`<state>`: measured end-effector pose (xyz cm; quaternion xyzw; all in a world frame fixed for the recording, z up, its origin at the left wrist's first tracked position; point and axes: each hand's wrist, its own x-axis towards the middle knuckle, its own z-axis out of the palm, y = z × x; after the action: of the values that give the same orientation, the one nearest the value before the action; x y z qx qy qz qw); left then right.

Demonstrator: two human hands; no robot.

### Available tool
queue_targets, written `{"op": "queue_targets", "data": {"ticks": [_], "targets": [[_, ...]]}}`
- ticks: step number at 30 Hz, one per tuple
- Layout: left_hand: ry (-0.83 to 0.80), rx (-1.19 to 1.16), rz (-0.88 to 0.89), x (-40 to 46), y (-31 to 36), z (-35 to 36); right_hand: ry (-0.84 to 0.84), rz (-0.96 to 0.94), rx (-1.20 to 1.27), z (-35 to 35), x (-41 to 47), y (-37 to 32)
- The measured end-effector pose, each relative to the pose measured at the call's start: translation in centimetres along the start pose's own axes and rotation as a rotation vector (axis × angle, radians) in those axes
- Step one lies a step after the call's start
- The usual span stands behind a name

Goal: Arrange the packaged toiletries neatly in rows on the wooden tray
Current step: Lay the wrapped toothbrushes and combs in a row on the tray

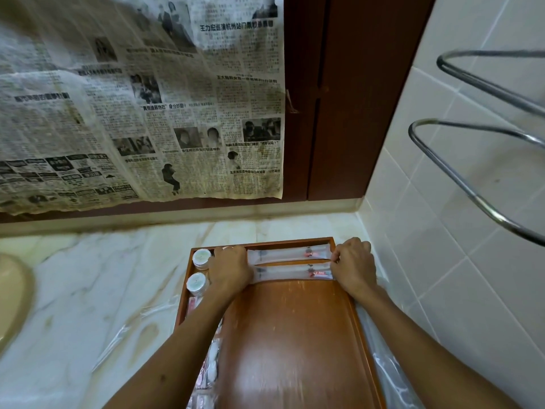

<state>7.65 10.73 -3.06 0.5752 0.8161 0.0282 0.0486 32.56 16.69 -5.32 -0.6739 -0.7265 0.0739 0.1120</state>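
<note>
A wooden tray (295,335) lies on the marble counter. Two long clear toothbrush packets lie side by side across its far end: the far packet (283,254) and the near packet (289,273). My left hand (228,271) covers their left ends with curled fingers. My right hand (352,265) pinches their right ends at the tray's right rim. Two small round white-lidded jars (201,258) (196,283) stand in the tray's far left corner. Several small flat packets (211,367) lie along the left side, partly hidden by my left forearm.
The marble counter (97,284) spreads to the left, with a sink edge (11,293) at far left. Clear plastic sheeting (392,388) lies under the tray. A newspaper (132,107) hangs on the dark wood panel behind. A chrome towel rack (472,184) juts from the tiled right wall.
</note>
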Motion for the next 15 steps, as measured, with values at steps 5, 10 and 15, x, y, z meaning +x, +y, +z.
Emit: {"op": "queue_targets", "data": {"ticks": [5, 10, 15], "targets": [[0.003, 0.039, 0.002, 0.13, 0.2, 0.41, 0.025, 0.0, 0.058, 0.19, 0.01, 0.2], [0.021, 0.063, 0.007, 0.08, 0.2, 0.33, 0.021, 0.019, 0.101, 0.4, 0.0, 0.16], [0.02, 0.009, -0.006, -0.13, 0.17, -0.07, 0.049, 0.015, 0.176, 0.06, 0.05, 0.14]]}}
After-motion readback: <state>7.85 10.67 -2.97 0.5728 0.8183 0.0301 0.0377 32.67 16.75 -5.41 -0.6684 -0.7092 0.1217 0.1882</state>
